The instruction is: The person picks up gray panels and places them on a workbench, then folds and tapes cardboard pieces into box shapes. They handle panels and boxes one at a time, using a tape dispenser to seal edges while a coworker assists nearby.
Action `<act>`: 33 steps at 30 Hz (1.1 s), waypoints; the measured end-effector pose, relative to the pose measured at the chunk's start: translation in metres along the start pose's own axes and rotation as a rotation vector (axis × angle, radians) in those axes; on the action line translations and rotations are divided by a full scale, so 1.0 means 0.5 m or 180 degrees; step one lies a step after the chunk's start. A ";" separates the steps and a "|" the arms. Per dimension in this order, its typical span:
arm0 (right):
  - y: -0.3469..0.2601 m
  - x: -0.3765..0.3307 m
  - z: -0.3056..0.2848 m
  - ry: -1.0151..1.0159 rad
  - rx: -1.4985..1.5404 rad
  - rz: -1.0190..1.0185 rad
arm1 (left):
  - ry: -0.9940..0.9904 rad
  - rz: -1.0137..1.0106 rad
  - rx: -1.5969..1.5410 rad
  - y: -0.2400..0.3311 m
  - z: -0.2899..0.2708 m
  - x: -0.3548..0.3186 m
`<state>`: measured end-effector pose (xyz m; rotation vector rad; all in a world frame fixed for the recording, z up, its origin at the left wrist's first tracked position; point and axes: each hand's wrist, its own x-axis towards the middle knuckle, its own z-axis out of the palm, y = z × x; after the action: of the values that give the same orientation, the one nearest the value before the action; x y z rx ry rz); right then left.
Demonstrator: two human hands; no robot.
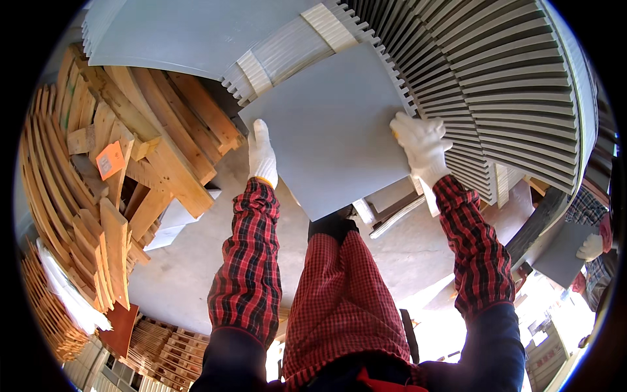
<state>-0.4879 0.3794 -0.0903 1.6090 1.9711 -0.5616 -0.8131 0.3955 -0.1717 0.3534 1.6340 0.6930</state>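
Note:
I hold a square grey tile [330, 127] flat in front of me, between both hands. My left hand [262, 153], in a white work glove, grips its left edge. My right hand [422, 145], also gloved in white, grips its right edge. Behind the tile, a long row of the same grey tiles [509, 85] stands on edge, banded with pale straps [330, 26]. My sleeves and trousers are red and black plaid, and my raised knee [339, 261] is under the tile.
A heap of wooden pallets [124, 163] lies on the left, with more stacked pallets [163, 346] lower down. Concrete floor [189, 261] shows below. At the right edge another person's gloved hand [591, 247] holds a grey tile [562, 255].

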 end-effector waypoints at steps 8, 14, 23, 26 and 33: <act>-0.045 0.255 -0.182 0.2958 0.0628 -0.0929 | 0.1231 0.2003 0.2630 0.003 -0.035 -0.061; -0.149 0.158 -0.175 0.3401 0.2994 -0.0026 | 0.0103 0.3910 0.3876 0.156 0.026 0.000; -0.297 -0.168 0.247 0.1030 0.8025 0.2726 | 0.0214 0.3579 0.5276 0.191 0.147 0.045; -0.319 -0.097 0.197 0.1039 0.8448 0.3222 | 0.0109 0.3079 0.5117 0.214 0.157 0.064; -0.278 -0.244 0.229 0.1977 0.7612 0.4517 | -0.0905 0.1700 0.4156 0.201 0.148 -0.140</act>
<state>-0.5899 0.1878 -0.1031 -1.7110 0.7286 0.9078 -0.7434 0.4494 -0.0589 1.7720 1.5139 -0.1699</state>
